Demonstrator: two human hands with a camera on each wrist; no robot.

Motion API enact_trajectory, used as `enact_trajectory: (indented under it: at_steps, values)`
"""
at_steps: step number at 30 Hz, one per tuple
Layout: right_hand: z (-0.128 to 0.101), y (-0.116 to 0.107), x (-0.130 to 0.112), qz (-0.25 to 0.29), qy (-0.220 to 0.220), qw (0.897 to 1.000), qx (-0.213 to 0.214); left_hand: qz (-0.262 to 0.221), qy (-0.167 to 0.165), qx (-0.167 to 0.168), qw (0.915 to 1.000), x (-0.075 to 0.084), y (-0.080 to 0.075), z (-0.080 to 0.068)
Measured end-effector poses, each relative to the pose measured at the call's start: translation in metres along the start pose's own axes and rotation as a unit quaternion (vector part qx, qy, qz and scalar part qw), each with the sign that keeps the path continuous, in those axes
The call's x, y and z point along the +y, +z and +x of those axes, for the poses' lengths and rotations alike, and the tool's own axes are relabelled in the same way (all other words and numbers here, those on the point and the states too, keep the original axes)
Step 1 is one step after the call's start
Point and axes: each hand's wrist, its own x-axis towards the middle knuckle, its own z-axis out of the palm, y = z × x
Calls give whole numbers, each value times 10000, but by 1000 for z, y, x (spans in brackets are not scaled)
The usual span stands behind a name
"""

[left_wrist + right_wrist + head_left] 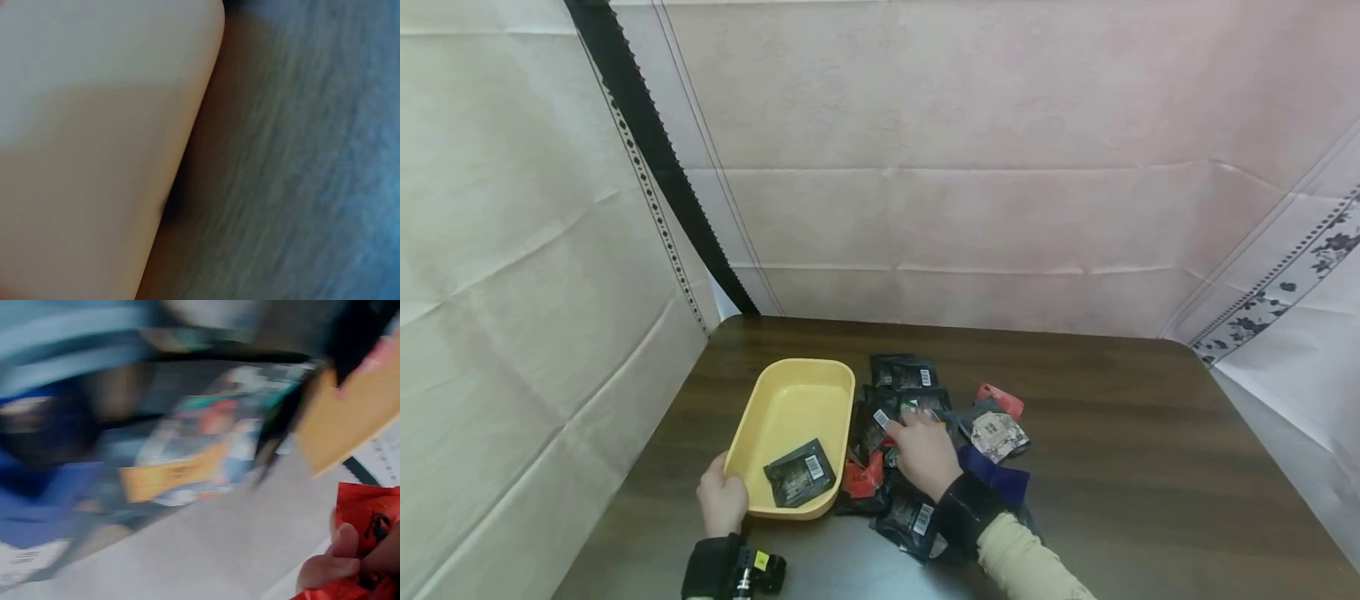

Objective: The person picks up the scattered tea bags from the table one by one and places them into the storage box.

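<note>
One packet (800,473) already in the yellow tray (790,404); pile of packets (925,433) beside tray left. Left hand (722,500) gripping tray rim; right hand (925,450) seemingly pinching a red packet (365,519).

Left hand (722,500): bare, with a black wrist strap (709,568) carrying a small black camera unit (760,571) marked by a yellow patch. Right hand (925,454): bare, with a black wrist band (966,512) over a pale cream knitted sleeve (1030,567). Fingers (328,562) uncovered, no rings seen.
</note>
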Motion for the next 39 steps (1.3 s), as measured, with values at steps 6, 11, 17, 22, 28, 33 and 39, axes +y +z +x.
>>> enact_trajectory:
  at_steps: [6,11,17,22,28,33,39]
  values:
    - [30,-7,-40,106,-436,9984,-354,17,46,-10,10000,1,8,0]
    - [43,0,-63,-127,-541,9965,-620,29,4,-129,9999,2,18,-3]
    - [49,13,-80,180,-605,9953,-729,61,37,-123,9999,3,27,-6]
    - [50,14,-84,1325,-623,9766,-1575,34,346,4,9994,1,30,-5]
    - [45,12,-77,1363,-848,9740,-1601,49,565,300,9979,2,25,-3]
    - [39,12,-70,1133,-908,9777,-1519,104,417,360,9984,3,17,0]
    - [34,8,-52,1094,-521,9784,-1677,139,455,427,9980,0,5,4]
